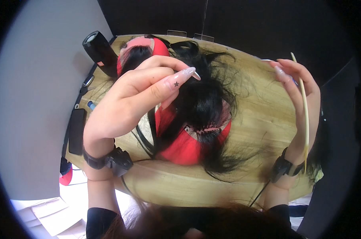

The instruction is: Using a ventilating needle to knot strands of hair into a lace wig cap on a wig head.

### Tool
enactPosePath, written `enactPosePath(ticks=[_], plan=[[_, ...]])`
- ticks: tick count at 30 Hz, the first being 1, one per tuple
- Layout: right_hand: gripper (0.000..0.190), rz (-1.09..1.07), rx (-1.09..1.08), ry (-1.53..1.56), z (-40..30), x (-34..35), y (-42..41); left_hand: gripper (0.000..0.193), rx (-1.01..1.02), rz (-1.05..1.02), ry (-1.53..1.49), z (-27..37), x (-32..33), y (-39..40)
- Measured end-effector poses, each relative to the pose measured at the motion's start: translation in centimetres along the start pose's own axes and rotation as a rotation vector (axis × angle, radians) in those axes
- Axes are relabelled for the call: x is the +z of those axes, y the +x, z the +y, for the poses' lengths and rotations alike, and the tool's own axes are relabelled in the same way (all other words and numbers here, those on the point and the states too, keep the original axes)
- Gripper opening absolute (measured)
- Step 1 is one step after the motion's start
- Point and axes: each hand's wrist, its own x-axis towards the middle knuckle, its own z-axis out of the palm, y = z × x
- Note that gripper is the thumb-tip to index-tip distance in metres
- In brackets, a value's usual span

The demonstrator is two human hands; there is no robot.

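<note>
My left hand [129,98] hovers above a wig of black hair [202,95] on a red head form [182,149]. Its thumb and index fingertip come together; whether fine hairs are pinched there is too small to see. A lace strip with a pinkish parting [208,130] shows on the near side of the wig. Off to the right, my right hand [302,86] is raised over the table with a long, thin cream-coloured stick [304,107] lying through its fingers. Something small and blue beside those fingers is mostly hidden.
Behind my left hand stands a second red head form [161,49] with black hair. A black cylindrical speaker [99,53] leans at the back left. A dark phone [77,131] lies on the left edge of the wooden table [258,119]. Loose hair spreads rightward. Dark panels [243,27] rise behind.
</note>
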Motion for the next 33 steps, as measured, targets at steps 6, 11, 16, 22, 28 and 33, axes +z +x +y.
enactPosePath(ticks=[6,11,16,22,28,33], plan=[[0.039,-0.429,-0.480,-0.016,-3.6,5.3,0.1,0.028,0.034,0.116,0.046,0.5,-0.3,-0.5],[0.027,-0.383,-0.735,-0.013,-4.8,9.8,1.8,0.028,0.034,0.203,-0.029,0.7,-0.5,-0.2],[0.018,-0.349,-0.750,0.011,-4.9,10.5,3.7,0.030,0.053,0.281,-0.225,0.1,-2.1,-0.1],[0.020,-0.357,-0.484,-0.072,-3.2,8.5,6.0,0.048,0.324,0.435,-0.329,0.7,-3.6,-0.4],[0.023,-0.563,-0.209,-0.255,2.8,5.7,10.0,0.052,0.397,0.438,-0.432,1.5,-3.4,0.0],[0.028,-0.437,-0.166,-0.661,5.0,3.8,12.1,0.039,0.322,0.360,-0.400,1.2,-3.5,0.0]])
